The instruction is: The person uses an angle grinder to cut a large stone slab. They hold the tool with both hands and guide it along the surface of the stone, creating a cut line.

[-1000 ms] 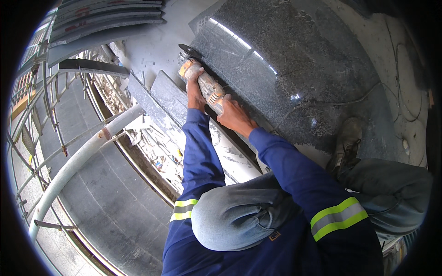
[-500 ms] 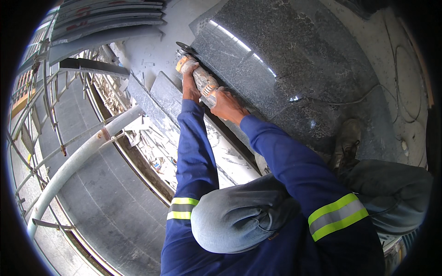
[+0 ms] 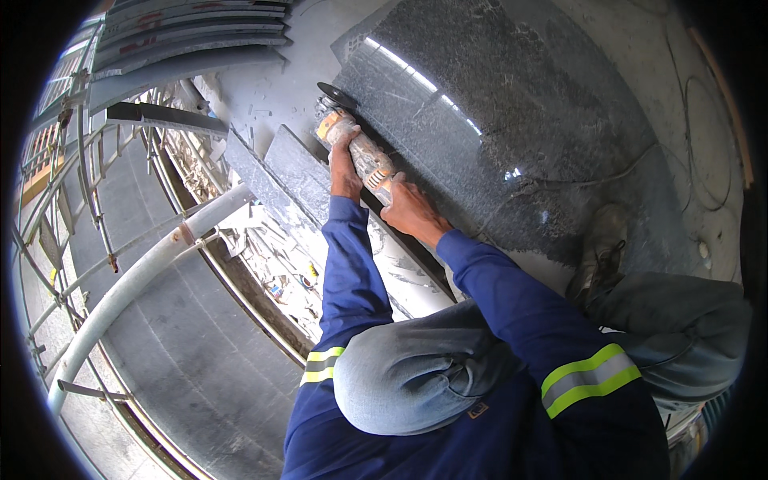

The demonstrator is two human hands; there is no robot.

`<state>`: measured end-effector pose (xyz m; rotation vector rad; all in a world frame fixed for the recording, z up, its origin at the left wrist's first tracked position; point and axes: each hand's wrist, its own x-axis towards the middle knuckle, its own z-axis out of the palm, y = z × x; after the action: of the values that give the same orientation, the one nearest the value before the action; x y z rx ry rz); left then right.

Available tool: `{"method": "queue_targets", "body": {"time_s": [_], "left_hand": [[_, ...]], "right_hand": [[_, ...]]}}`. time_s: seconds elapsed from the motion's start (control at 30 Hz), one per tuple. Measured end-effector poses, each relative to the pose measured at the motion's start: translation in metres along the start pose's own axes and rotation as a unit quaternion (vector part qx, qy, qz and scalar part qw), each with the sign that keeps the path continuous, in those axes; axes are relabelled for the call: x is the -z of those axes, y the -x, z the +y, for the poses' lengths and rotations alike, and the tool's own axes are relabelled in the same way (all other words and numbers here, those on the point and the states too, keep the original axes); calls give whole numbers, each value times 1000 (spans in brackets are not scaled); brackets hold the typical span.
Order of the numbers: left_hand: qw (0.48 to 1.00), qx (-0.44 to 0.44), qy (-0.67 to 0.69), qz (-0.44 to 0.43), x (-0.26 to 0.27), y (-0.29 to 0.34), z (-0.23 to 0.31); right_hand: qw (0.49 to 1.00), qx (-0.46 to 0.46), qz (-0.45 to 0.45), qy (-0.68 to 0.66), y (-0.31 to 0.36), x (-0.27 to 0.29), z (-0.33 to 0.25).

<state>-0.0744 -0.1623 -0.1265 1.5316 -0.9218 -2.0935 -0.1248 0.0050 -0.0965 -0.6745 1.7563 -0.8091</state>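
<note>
Both my hands are closed on a dusty orange angle grinder [image 3: 370, 158]. My left hand [image 3: 344, 168] wraps round its front end, behind the head, and my right hand [image 3: 410, 210] grips the rear of the body. At the far end its dark disc [image 3: 338, 95] is at the left edge of a large, dark, speckled stone slab [image 3: 512, 88]. Whether the disc touches the stone, I cannot tell. White dust coats the tool and my left fingers.
Grey stone pieces [image 3: 292, 172] lie left of the slab. Stacked slabs [image 3: 188, 40] stand at the far left, near metal frames and a thick curved pipe [image 3: 132, 280]. Offcuts [image 3: 268, 256] fill a gap. A cable [image 3: 620, 175] crosses the slab near my boot [image 3: 602, 248].
The angle grinder and both hands have shifted slightly nearer to me and to the right, along the slab's edge. More of the disc's face shows now.
</note>
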Motion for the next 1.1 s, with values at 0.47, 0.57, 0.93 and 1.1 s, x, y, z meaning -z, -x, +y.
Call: {"method": "queue_targets", "body": {"time_s": [0.47, 0.57, 0.93, 1.1], "left_hand": [[1000, 5, -3, 12, 6, -16, 3], [1000, -1, 2, -1, 8, -31, 3], [1000, -5, 22, 7, 2, -31, 5], [999, -17, 27, 22, 12, -13, 1]], "right_hand": [[1000, -1, -11, 5, -25, -7, 7], [999, -10, -12, 28, -33, -5, 4], [998, -7, -9, 54, -46, -3, 2], [999, -11, -25, 33, -14, -3, -10]]}}
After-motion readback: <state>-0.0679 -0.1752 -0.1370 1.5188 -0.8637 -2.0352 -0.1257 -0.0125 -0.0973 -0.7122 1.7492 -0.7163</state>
